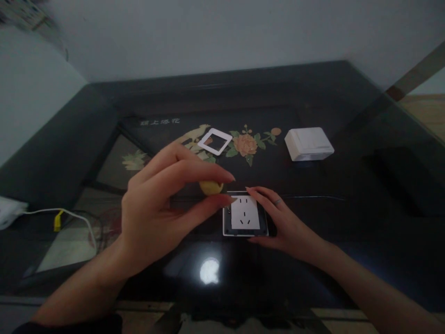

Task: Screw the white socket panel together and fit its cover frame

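A white wall socket [245, 220] with a dark inner frame lies face up on the dark glossy table, its outer cover off. My right hand [278, 215] grips it from the right, with fingers at the top edge and thumb at the bottom edge. Raised above the socket's left side, my left hand [167, 195] pinches a small yellow rounded handle [210, 187] between thumb and fingers. The handle's lower end is mostly hidden, so its exact kind cannot be made out. Farther back lies a white square cover frame [216, 141] with an open middle.
A white box [309, 143] sits at the back right of the table [313, 264]. On the left, a white cable [69, 213] runs from a white plug or adapter [12, 211], with a yellow tag [57, 221] beside it. A wall rises behind the table's far edge.
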Demonstrator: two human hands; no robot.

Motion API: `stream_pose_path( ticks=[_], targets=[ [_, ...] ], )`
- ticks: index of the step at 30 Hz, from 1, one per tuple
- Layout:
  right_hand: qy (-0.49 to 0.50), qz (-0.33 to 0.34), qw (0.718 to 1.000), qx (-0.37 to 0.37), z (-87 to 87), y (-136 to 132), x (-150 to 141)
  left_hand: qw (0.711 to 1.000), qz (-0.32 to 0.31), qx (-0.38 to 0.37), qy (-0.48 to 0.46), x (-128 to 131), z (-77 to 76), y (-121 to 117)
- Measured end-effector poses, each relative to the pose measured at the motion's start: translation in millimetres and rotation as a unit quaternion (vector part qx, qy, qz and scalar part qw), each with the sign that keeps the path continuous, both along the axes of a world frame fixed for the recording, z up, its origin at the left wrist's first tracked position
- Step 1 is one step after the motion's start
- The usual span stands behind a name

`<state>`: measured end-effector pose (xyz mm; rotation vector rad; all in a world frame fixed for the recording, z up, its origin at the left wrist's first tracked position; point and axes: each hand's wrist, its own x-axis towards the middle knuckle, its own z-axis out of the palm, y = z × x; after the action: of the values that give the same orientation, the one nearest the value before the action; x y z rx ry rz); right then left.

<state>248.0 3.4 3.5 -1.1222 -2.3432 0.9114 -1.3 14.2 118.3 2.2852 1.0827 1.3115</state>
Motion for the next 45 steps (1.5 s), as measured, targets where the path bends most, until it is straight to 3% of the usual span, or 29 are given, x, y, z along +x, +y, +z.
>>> stream_pose_path(
  ticks=[8,14,19,22,27,33,40,45],
  targets=[
    [0.003,0.007,1.0,0.007,-1.0,0.0,0.8,0.999,0.031,0.023,-0.004,4.6,-2.9,-3.5],
    [0.005,0.007,1.0,0.002,0.2,0.2,0.8,0.996,-0.015,-0.085,-0.008,2.8,5.3,-7.1],
    [-0.001,0.005,1.0,-0.005,1.4,0.3,0.5,0.992,-0.032,-0.123,0.022,4.0,8.5,-6.0],
    [-0.004,0.005,1.0,-0.005,0.1,0.1,0.6,0.995,-0.029,-0.091,0.016,6.3,2.4,-4.0],
    [0.001,0.007,1.0,0.003,-0.6,-0.4,1.0,0.998,0.003,0.044,-0.042,9.0,-9.7,-1.3],
    [0.0,0.01,1.0,0.006,0.7,-0.3,0.3,0.998,0.009,-0.054,0.022,1.5,3.2,-6.9],
    [-0.001,0.004,1.0,0.006,-0.6,0.1,0.6,0.993,-0.013,-0.099,0.069,1.2,11.8,-8.7],
    [-0.006,0.005,1.0,0.001,0.0,0.3,0.8,0.998,0.006,-0.025,0.053,4.0,5.4,-6.7]
  ],
)
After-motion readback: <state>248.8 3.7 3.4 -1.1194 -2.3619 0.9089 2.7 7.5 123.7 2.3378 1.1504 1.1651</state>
